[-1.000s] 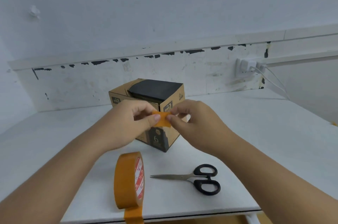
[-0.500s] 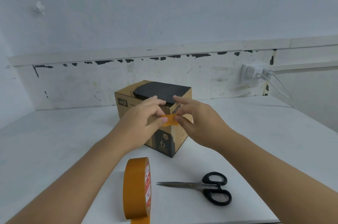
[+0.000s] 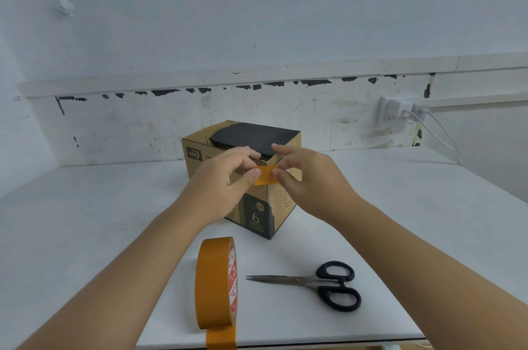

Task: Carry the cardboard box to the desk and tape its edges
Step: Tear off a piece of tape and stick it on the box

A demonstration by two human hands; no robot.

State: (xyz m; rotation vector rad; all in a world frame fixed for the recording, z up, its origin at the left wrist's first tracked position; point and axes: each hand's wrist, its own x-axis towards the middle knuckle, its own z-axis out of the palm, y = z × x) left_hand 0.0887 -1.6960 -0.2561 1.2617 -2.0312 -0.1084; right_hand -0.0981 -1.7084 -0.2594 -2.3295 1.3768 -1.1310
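A brown cardboard box (image 3: 285, 201) with a black top panel stands on the white desk (image 3: 100, 221), one corner turned toward me. My left hand (image 3: 225, 181) and my right hand (image 3: 308, 178) pinch a short orange tape piece (image 3: 266, 175) by its two ends, stretched across the box's upper front corner. Whether the piece touches the cardboard I cannot tell. An orange tape roll (image 3: 217, 284) stands on edge near the desk's front edge, its loose end hanging over it.
Black-handled scissors (image 3: 320, 284) lie shut on the desk right of the roll, blades pointing left. A wall socket (image 3: 397, 109) with white plugs and cables sits at the back right. A scuffed white wall runs behind the desk.
Both hands have carried the tape piece forward and up to the box's top front corner. The view has tilted so the roll and scissors sit lower in it.
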